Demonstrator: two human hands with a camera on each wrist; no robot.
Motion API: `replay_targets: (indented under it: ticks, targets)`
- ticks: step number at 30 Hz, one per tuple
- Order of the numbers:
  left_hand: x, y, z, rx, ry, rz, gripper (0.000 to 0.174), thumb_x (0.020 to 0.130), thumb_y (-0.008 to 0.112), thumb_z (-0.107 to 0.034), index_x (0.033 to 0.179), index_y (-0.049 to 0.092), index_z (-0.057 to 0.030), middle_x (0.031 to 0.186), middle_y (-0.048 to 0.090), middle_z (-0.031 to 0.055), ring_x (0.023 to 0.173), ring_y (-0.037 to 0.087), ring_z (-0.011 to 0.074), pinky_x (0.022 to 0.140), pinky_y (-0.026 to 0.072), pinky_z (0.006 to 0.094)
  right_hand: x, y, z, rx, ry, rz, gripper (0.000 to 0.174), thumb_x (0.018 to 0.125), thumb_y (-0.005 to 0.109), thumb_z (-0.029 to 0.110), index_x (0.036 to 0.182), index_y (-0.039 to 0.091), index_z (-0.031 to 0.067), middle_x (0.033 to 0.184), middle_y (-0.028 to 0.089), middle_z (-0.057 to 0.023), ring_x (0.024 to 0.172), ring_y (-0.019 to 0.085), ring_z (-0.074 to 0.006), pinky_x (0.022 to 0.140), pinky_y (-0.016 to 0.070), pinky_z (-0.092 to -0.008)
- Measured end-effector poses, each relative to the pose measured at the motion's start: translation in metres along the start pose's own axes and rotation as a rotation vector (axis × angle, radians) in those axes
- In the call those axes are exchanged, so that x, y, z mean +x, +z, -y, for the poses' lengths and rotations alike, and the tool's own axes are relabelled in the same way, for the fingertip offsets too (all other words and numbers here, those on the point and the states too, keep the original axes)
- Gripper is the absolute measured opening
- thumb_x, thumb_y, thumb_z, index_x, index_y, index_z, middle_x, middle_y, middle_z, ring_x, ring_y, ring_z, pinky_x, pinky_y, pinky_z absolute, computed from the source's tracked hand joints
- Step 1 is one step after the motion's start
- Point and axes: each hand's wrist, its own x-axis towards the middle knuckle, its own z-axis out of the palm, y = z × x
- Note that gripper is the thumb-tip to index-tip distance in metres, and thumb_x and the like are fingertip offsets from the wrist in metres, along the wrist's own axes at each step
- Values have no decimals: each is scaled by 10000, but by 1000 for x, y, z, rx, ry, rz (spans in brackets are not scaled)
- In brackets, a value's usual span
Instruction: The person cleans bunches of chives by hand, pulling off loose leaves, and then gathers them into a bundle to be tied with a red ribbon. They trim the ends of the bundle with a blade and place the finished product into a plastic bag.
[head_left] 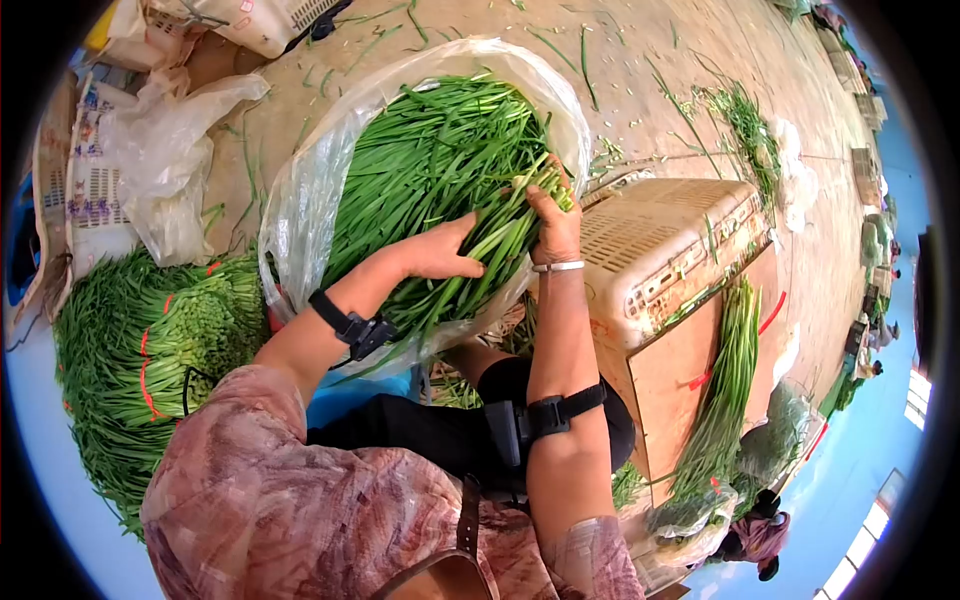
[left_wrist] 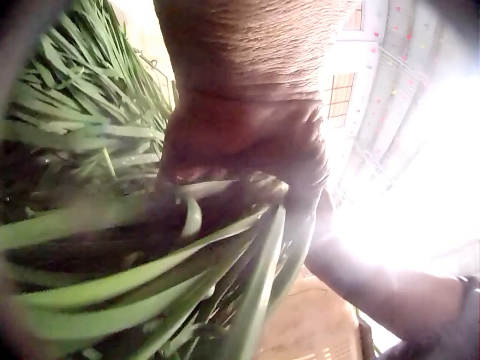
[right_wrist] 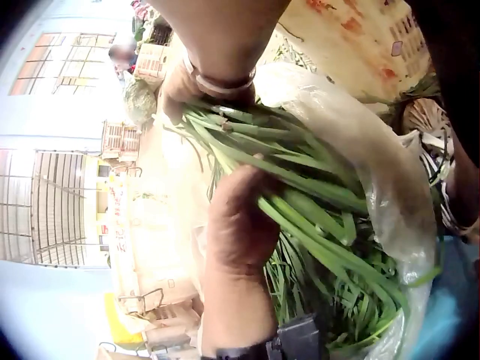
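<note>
A bunch of garlic chives (head_left: 505, 225) lies slanting across the wide mouth of a clear plastic bag (head_left: 315, 165) that is filled with more green chives (head_left: 430, 150). Near the pale cut ends, my right hand (head_left: 556, 218) grips the bunch, its thumb over the stalks. My left hand (head_left: 440, 250) holds the same bunch lower down on the leaves; its fingertips are hidden among them. In the right wrist view the left hand (right_wrist: 244, 214) wraps the long leaves (right_wrist: 322, 232), which trail down over the bag.
An upturned plastic crate (head_left: 665, 225) stands on a wooden box right of the bag, with loose chives (head_left: 725, 380) beside it. At left are stacked chives tied with red bands (head_left: 190, 340) and a crumpled clear bag (head_left: 165, 150). Scraps litter the floor (head_left: 640, 60).
</note>
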Motion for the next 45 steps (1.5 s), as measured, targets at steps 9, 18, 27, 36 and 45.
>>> replay_targets:
  ticks: [9,18,27,36,45]
  targets:
    - [-27,14,-40,55,336,-665,602,667,688,-47,1210,431,-19,1270,422,179,1162,461,295,962,386,355,-9,4,2,5,-62,81,591,765,563,-52,1313,347,-20,971,628,-151,847,623,-218,779,490,-296]
    - [-19,31,-22,320,254,-508,295,682,668,-91,941,567,8,1251,414,236,1105,478,375,922,414,395,-18,0,4,-41,-98,39,581,773,530,-17,1320,340,16,989,605,-192,867,622,-305,751,529,-394]
    - [-44,25,-17,-139,221,-642,204,795,668,-150,944,670,-11,1301,435,186,1190,442,280,970,355,369,-19,-3,8,-8,-115,93,610,762,529,27,1334,318,-3,949,615,-178,830,618,-282,754,512,-367]
    - [-35,24,-55,419,269,-771,144,727,686,-133,808,649,-20,1131,530,139,1021,508,290,872,391,374,-19,-1,5,-23,-122,40,575,770,545,16,1313,356,19,946,612,-162,813,617,-258,751,511,-362]
    - [-32,37,-42,494,315,-669,150,669,660,-23,772,565,30,1182,479,205,1072,472,366,912,384,414,-18,-9,-1,28,-135,-25,548,771,556,5,1291,385,15,937,610,-160,812,618,-267,752,512,-356]
